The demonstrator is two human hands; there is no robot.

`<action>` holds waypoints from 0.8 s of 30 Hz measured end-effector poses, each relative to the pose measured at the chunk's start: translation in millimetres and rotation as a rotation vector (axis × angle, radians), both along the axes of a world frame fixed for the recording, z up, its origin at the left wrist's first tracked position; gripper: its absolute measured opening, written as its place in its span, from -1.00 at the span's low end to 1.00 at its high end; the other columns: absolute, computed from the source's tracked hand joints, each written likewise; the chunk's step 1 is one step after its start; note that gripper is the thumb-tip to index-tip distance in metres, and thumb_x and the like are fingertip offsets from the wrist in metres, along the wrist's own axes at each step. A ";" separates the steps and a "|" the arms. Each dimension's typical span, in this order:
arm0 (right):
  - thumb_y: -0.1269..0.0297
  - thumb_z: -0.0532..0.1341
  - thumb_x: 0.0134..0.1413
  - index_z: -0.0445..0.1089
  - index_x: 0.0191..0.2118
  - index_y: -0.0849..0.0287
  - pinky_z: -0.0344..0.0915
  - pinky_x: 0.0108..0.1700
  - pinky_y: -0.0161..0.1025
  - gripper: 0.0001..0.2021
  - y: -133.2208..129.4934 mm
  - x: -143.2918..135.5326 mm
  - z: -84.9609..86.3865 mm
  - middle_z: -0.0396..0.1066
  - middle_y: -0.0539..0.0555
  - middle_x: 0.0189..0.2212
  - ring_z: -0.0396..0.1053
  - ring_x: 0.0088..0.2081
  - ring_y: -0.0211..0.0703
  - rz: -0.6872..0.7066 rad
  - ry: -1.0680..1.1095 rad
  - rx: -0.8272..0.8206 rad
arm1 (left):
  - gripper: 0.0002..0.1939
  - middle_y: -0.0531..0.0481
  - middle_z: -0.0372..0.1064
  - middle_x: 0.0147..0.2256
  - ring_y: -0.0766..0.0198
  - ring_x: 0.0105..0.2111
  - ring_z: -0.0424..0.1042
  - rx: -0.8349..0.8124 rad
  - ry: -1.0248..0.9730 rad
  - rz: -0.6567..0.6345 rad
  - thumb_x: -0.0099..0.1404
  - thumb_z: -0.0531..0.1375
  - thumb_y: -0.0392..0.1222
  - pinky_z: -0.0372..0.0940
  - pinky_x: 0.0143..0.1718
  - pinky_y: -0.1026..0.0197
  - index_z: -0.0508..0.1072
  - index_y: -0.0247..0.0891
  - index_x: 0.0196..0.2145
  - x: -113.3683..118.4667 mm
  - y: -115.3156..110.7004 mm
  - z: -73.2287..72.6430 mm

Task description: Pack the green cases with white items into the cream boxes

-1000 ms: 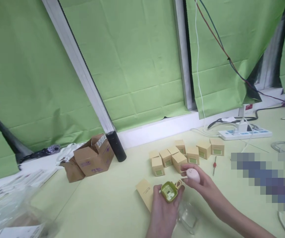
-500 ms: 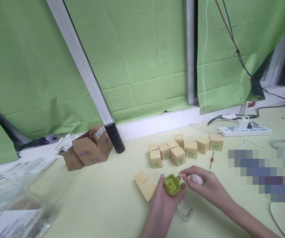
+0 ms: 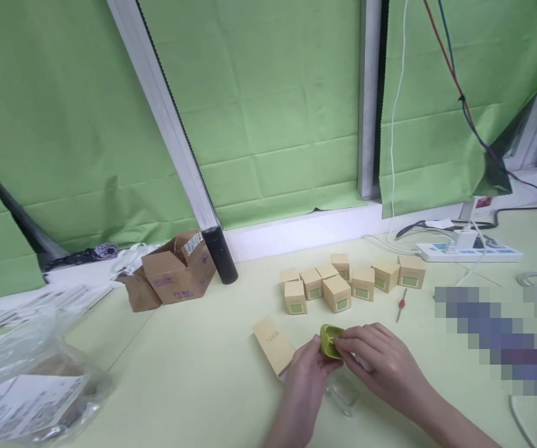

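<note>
While holding the green casing (image 3: pixel 328 342) in the left hand (image 3: pixel 308 368), at five o'clock from the view's centre, touches its mouth with the bent right hand (image 3: pixel 382 358); cannot tell whether pinching anything. Judging by this open state, seems only partway done, with inner work left. See the clear piece (image 3: pixel 343 402) on the table (image 3: pixel 203 386), at six o'clock from the casing.

The head camera looks forward and down over the desk (image 3: pixel 193 373), curtain (image 3: pixel 268 112) at twelve, hands (image 3: pixel 382 358) near at five o'clock.
</note>
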State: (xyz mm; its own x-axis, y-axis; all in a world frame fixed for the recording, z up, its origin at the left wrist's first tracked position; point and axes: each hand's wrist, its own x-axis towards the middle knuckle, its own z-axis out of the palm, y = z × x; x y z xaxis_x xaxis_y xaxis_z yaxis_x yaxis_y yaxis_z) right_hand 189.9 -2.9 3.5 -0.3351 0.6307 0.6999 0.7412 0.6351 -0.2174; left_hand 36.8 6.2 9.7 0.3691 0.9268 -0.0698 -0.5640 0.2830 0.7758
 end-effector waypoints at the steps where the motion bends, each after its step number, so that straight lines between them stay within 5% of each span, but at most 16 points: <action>1: 0.43 0.08 0.15 0.40 -0.26 0.09 0.14 -0.33 -0.21 -0.83 -0.2 -0.2 1.0 0.50 0.06 -0.34 0.41 -0.36 -0.18 -0.014 -0.011 0.015 | -0.71 -0.21 0.41 -0.29 0.11 -0.20 0.36 0.015 -0.006 -0.021 0.22 0.14 -0.10 0.22 -0.10 0.08 0.47 -0.44 -0.30 0.6 -0.1 0.8; 14: 0.42 0.01 0.18 0.38 -0.36 0.12 0.03 -0.39 -0.23 -0.78 -0.1 -0.4 4.3 0.42 0.05 -0.47 0.32 -0.49 -0.24 -0.041 -0.125 -0.005 | -0.66 -0.16 0.42 -0.36 0.18 -0.29 0.39 0.047 0.182 -0.035 0.15 0.21 0.00 0.24 -0.11 0.12 0.50 -0.41 -0.37 -2.5 -4.0 12.3; 24: 0.45 -0.01 0.15 0.34 -0.46 0.16 -0.03 -0.42 -0.25 -0.75 0.8 1.6 6.7 0.38 0.01 -0.53 0.26 -0.54 -0.28 -0.068 -0.125 -0.050 | -0.63 -0.18 0.47 -0.37 0.19 -0.34 0.43 -0.013 0.292 -0.015 0.04 0.29 0.00 0.29 -0.21 0.16 0.52 -0.41 -0.35 -2.1 0.1 1.8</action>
